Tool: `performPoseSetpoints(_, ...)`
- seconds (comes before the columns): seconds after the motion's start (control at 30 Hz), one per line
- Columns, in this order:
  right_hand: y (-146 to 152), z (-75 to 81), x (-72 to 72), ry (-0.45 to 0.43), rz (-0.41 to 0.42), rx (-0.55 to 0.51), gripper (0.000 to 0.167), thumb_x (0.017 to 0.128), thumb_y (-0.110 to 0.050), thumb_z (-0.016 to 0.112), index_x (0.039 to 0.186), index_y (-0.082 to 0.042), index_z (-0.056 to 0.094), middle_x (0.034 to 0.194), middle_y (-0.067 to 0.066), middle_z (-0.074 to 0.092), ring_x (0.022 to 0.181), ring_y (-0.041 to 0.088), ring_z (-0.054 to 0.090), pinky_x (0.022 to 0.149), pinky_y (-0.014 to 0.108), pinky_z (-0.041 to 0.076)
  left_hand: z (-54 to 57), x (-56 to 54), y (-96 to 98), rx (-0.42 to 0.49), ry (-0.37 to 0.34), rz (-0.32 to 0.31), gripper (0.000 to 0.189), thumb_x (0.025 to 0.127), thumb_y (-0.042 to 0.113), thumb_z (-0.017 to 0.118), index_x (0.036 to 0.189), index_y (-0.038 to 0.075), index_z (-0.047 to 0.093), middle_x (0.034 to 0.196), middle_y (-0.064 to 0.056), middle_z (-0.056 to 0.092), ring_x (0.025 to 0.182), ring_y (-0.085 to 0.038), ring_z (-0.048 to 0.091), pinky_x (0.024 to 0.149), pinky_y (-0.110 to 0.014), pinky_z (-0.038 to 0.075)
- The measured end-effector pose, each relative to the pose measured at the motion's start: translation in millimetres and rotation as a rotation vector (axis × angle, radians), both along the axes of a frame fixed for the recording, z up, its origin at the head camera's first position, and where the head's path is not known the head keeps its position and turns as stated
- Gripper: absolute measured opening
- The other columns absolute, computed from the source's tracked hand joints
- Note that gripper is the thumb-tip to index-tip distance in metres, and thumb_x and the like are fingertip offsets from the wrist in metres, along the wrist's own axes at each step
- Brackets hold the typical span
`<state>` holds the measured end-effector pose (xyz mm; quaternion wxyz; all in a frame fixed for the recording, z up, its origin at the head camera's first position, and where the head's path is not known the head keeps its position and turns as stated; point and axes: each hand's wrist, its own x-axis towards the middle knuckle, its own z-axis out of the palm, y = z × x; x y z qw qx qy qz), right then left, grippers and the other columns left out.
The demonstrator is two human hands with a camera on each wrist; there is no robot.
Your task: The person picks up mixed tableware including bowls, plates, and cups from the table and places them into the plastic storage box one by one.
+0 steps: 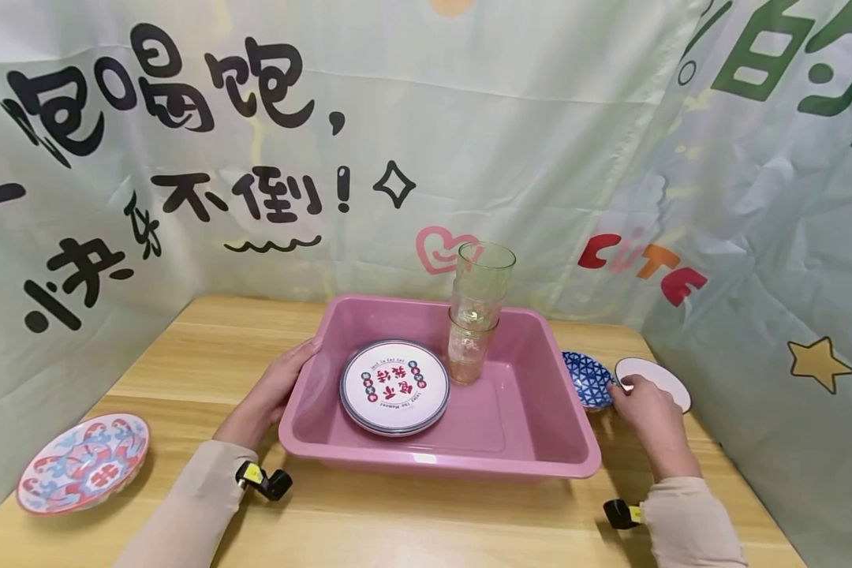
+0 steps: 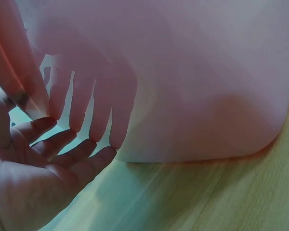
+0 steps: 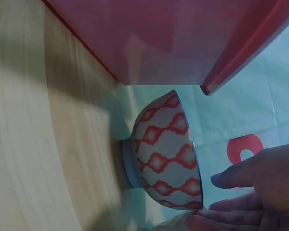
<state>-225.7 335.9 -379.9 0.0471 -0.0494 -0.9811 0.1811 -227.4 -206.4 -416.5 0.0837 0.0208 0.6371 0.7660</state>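
Observation:
A pink basin [image 1: 440, 465] stands mid-table. My left hand [image 1: 287, 379] is at its left side; in the left wrist view the slightly bent fingers [image 2: 82, 149] touch the outer wall. Inside the basin lie stacked white plates [image 1: 395, 386] with red lettering, beside two stacked clear glasses [image 1: 479, 292]. To the basin's right stands a bowl [image 1: 586, 380], blue-patterned inside and red-patterned outside [image 3: 164, 154]. My right hand [image 1: 646, 406] is at its near rim, thumb above the opening and apart from the fingers. Contact with the rim is unclear.
A white dish with a dark rim [image 1: 656, 379] sits right behind my right hand. On the far left of the wooden table [image 1: 369, 528] is a red-and-blue patterned dish [image 1: 85, 465]. A printed cloth [image 1: 369, 118] hangs behind and at both sides.

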Motion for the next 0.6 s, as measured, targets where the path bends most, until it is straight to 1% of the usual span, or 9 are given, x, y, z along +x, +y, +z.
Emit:
performPoseSetpoints(0.13,-2.9,-2.7,-1.1,-0.048,0.005,-0.002,0.049,0.097,-0.028,0.053,0.119,0.016,0.05,0.114,0.04,0.056,0.101,0.058,0.053,0.081,0.064,0.044,0.4,0.0,-0.1,0.007,0.004,-0.001,0.065,0.102,0.045,0.048,0.15,0.004,0.034,0.135,-0.024,0.052,0.112,-0.029,0.06,0.094,-0.041,0.051)
performPoseSetpoints(0.23,-4.3,-6.5,-2.8,-0.066,-0.012,-0.017,0.049,0.096,-0.028,0.055,0.119,0.015,0.047,0.113,0.041,0.054,0.099,0.058,0.053,0.079,0.064,0.044,1.0,0.5,0.2,0.012,0.001,0.0,0.065,0.102,0.045,0.049,0.15,0.004,0.034,0.134,-0.024,0.052,0.111,-0.028,0.061,0.094,-0.041,0.051)
performPoseSetpoints(0.4,-2.7,-10.6,-4.5,-0.054,-0.03,-0.055,0.044,0.093,-0.023,0.057,0.116,0.013,0.045,0.109,0.04,0.055,0.096,0.057,0.055,0.075,0.062,0.045,1.6,0.7,1.0,0.012,-0.008,-0.002,0.066,0.101,0.046,0.049,0.151,0.004,0.033,0.134,-0.024,0.052,0.11,-0.029,0.061,0.094,-0.042,0.051)
performPoseSetpoints(0.5,-1.1,-10.6,-4.1,-0.042,-0.022,-0.064,0.041,0.091,-0.019,0.056,0.115,0.012,0.047,0.106,0.037,0.057,0.093,0.055,0.056,0.074,0.061,0.045,1.6,0.5,0.8,0.003,-0.006,-0.003,0.065,0.102,0.046,0.048,0.151,0.005,0.033,0.137,-0.025,0.05,0.112,-0.028,0.06,0.095,-0.041,0.051)
performPoseSetpoints(0.6,-0.1,-9.9,-4.0,-0.042,-0.004,-0.065,0.041,0.09,-0.017,0.056,0.117,0.013,0.049,0.106,0.034,0.059,0.094,0.052,0.056,0.076,0.06,0.046,1.8,0.7,0.3,-0.017,-0.002,0.004,0.065,0.102,0.046,0.047,0.152,0.008,0.032,0.141,-0.026,0.046,0.115,-0.028,0.059,0.095,-0.04,0.051)
